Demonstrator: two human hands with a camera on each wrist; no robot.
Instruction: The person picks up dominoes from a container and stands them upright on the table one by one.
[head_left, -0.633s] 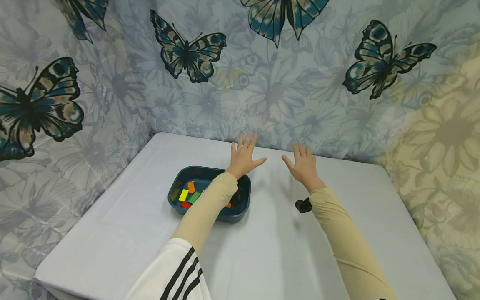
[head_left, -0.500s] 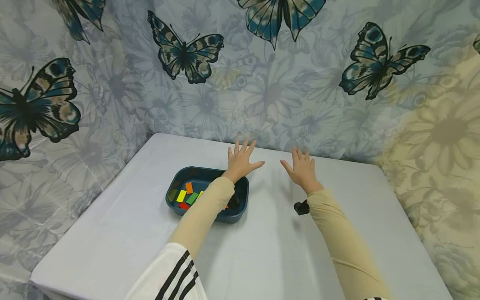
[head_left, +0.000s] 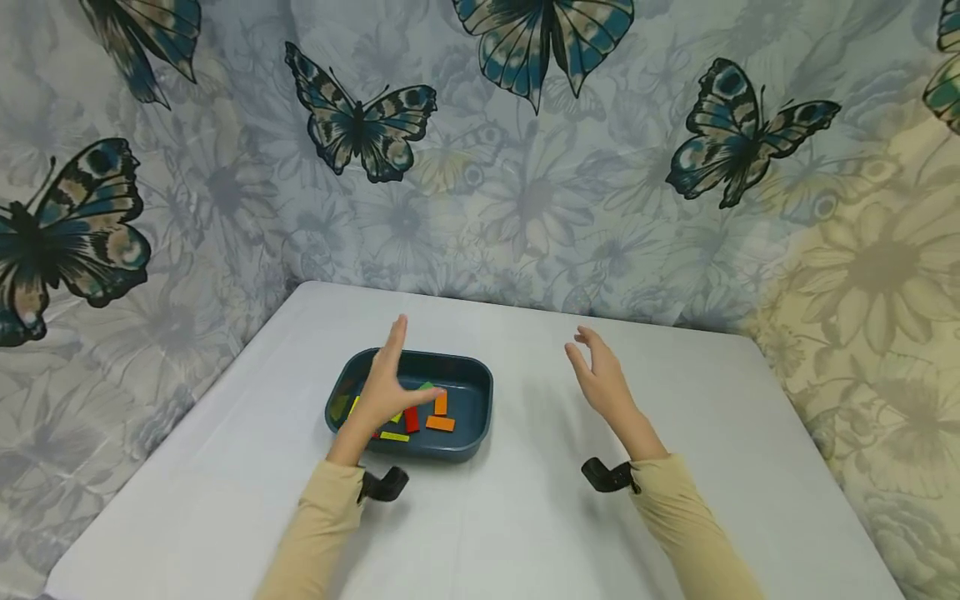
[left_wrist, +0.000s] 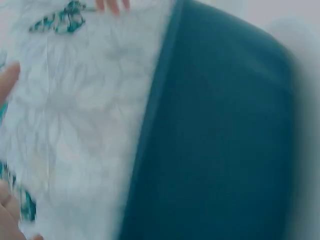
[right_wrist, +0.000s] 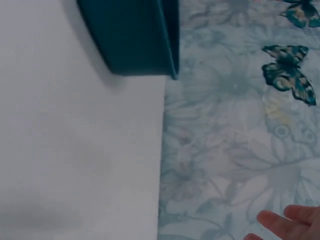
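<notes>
In the head view, a dark blue rectangular tub holds several small flat blocks in orange, red, yellow and green. My left hand hovers over the tub's left half with thumb and fingers spread, hiding some blocks; nothing is in its grasp. To the right of the tub, my right hand is raised above the table, fingers slightly bent and holding nothing. The left wrist view shows the tub's blurred outer wall. Right wrist view: the tub at the top, fingertips low right.
A white-covered table carries the tub. Behind it and to both sides hangs a floral cloth backdrop with printed butterflies. A black wrist camera sits on the left wrist, another on the right.
Both hands have drawn back toward the body from the far edge, the left also moving leftward over the tub. Their spread fingers have turned and relaxed. The head view has tilted up slightly.
</notes>
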